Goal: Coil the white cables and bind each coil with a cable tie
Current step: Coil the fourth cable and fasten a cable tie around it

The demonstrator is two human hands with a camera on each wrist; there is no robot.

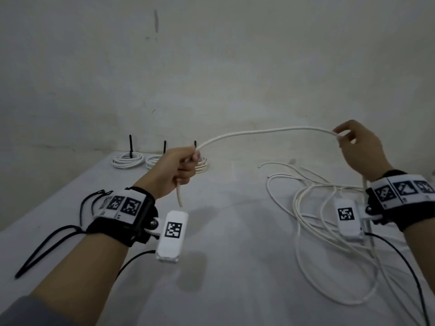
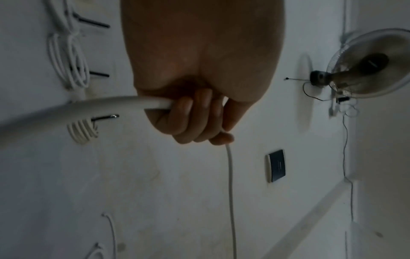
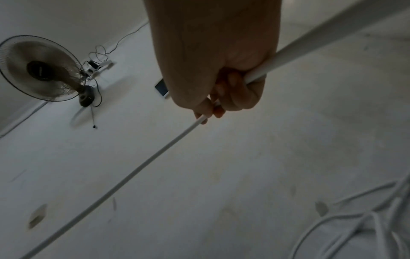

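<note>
A white cable [image 1: 263, 131] arcs through the air between both hands above the white table [image 1: 226, 267]. My left hand [image 1: 180, 165] grips it in a fist near its end, and the short tail [image 1: 179, 194] hangs below the fist. In the left wrist view the curled fingers [image 2: 195, 115] wrap the cable [image 2: 77, 108]. My right hand [image 1: 353, 147] pinches the cable further along, raised at the right. In the right wrist view the cable [image 3: 124, 178] runs through that hand's fingers [image 3: 221, 105]. From the right hand the cable drops to a loose tangle of white cable [image 1: 329, 231].
Three bound white coils lie at the table's far edge, each with a black tie standing up: one at the left [image 1: 128, 160], one in the middle [image 1: 154, 160], one [image 1: 203, 164] partly behind my left hand. Loose black cable ties [image 1: 47, 245] lie at the left. A wall stands behind.
</note>
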